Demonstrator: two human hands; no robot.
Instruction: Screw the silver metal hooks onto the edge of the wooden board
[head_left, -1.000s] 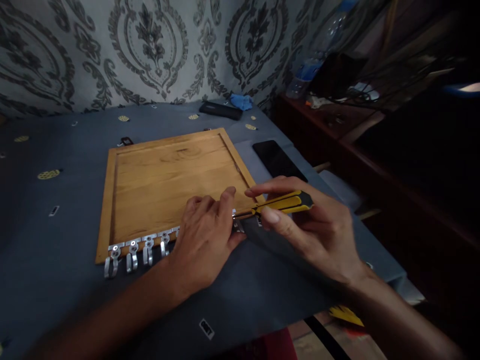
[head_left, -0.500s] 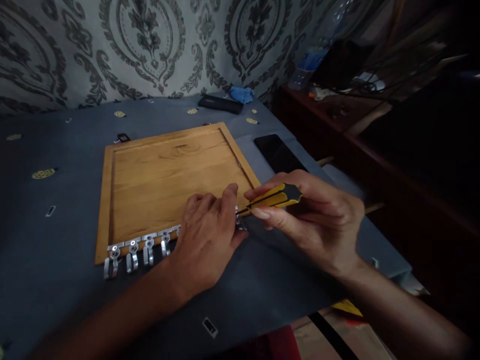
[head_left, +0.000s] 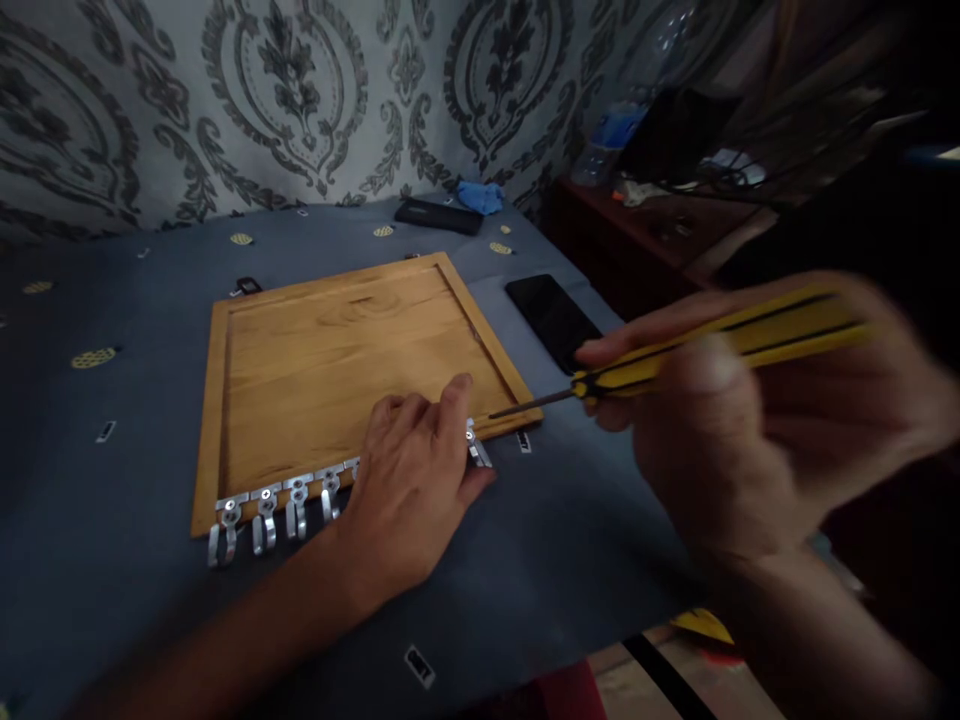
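A square wooden board (head_left: 337,360) lies flat on a grey-blue cloth. Several metal hooks (head_left: 262,512) are screwed along its near edge. My left hand (head_left: 409,480) rests on that edge, fingers curled over a hook near the right corner, thumb beside a hook (head_left: 477,452). My right hand (head_left: 750,430), blurred and raised toward the camera, is closed around a yellow and black screwdriver (head_left: 705,350). Its thin metal tip (head_left: 499,411) hovers just right of my left fingertips, above the board's corner.
A dark phone (head_left: 551,318) lies right of the board. Another dark flat device (head_left: 439,214) and a blue rag (head_left: 482,196) sit at the far edge by the patterned wall. A dark wooden shelf with clutter (head_left: 660,200) stands at the right. Small tags dot the cloth.
My right hand has pulled the screwdriver up and to the right, away from the hook at the board's corner. The left hand has stayed on the board's edge.
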